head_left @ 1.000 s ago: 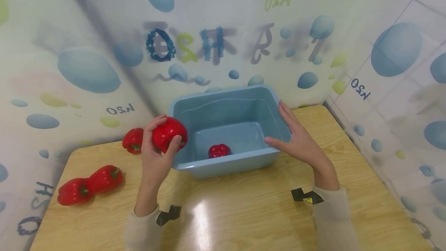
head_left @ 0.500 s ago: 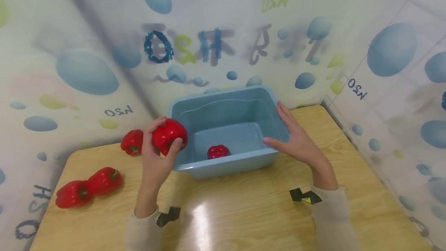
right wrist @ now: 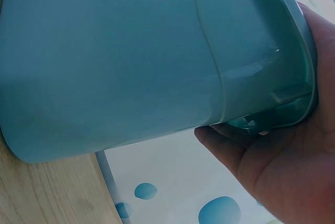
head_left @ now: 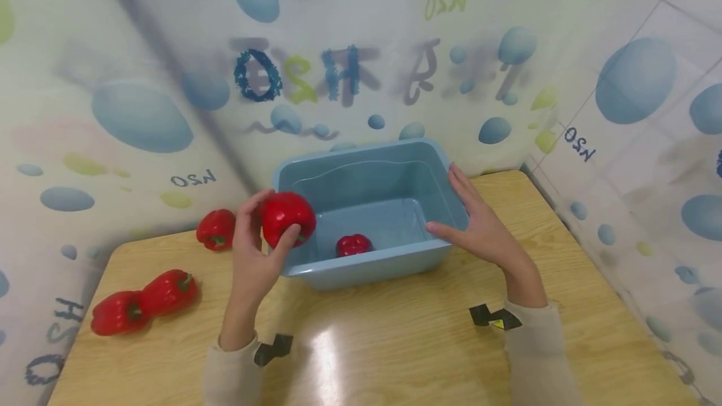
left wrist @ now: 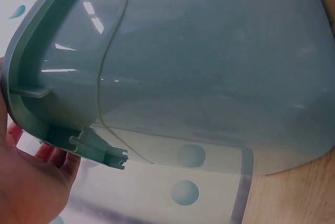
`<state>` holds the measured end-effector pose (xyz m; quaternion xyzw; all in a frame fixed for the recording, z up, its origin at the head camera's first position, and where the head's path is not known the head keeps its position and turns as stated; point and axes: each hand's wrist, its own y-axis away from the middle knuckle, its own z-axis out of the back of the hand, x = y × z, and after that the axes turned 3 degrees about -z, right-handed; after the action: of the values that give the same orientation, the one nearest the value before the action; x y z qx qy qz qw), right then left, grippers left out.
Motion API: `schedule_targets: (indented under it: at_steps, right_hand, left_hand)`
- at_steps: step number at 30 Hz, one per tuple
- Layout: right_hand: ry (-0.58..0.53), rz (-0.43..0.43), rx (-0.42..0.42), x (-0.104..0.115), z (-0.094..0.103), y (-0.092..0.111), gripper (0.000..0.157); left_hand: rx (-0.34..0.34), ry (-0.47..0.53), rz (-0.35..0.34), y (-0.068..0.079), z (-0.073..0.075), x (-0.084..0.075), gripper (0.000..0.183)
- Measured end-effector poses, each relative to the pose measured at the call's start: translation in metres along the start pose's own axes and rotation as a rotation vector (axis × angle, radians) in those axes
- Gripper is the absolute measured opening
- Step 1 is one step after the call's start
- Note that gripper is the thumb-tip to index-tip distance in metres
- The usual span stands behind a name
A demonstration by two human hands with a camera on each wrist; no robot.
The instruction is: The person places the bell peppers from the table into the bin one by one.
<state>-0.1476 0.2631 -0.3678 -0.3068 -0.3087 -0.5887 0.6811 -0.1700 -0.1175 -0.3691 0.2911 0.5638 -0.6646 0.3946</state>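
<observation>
A red bell pepper (head_left: 289,218) appears over the left rim of the blue tub (head_left: 389,266), pinched between the thumb and fingers of the left grip (head_left: 256,262). The right grip (head_left: 487,230) is spread across the tub's right end. A second pepper (head_left: 354,244) lies inside; a third pepper (head_left: 215,229) and a touching pair of peppers (head_left: 169,292) sit leftward on the wooden surface (head_left: 395,343).

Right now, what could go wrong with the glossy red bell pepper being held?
The glossy red bell pepper in the left grip might slip near the rim of the light-blue rectangular plastic basin. Dropped inside, it might bruise the red pepper lying there. The basin might tilt if the right grip presses its rim.
</observation>
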Motion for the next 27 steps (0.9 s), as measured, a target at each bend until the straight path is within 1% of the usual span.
schedule_targets:
  at_steps: [6, 9, 11, 17, 22, 27]
  right_hand:
    - [-0.006, 0.002, 0.003, 0.0004, 0.0002, -0.0003, 0.104]
    - [-0.007, 0.005, 0.005, 0.0000, 0.0000, -0.0008, 0.104]
    - [-0.006, 0.005, 0.005, -0.0004, -0.0001, -0.0011, 0.103]
    - [-0.001, -0.003, 0.002, -0.0008, -0.0003, -0.0016, 0.103]
    - [0.004, -0.008, -0.006, 0.0001, -0.0007, -0.0017, 0.102]
    - [-0.003, -0.009, -0.008, 0.0011, -0.0012, -0.0011, 0.101]
  left_hand:
    - [0.018, -0.031, -0.005, 0.0013, 0.0005, 0.0016, 0.079]
    - [0.024, -0.031, -0.011, 0.0015, 0.0012, 0.0030, 0.078]
    - [0.029, -0.034, -0.022, 0.0019, 0.0016, 0.0040, 0.073]
    - [0.008, 0.054, -0.038, 0.0034, 0.0039, 0.0054, 0.054]
    - [0.015, 0.054, -0.050, 0.0036, 0.0047, 0.0062, 0.052]
    - [0.016, 0.061, -0.046, 0.0039, 0.0053, 0.0067, 0.052]
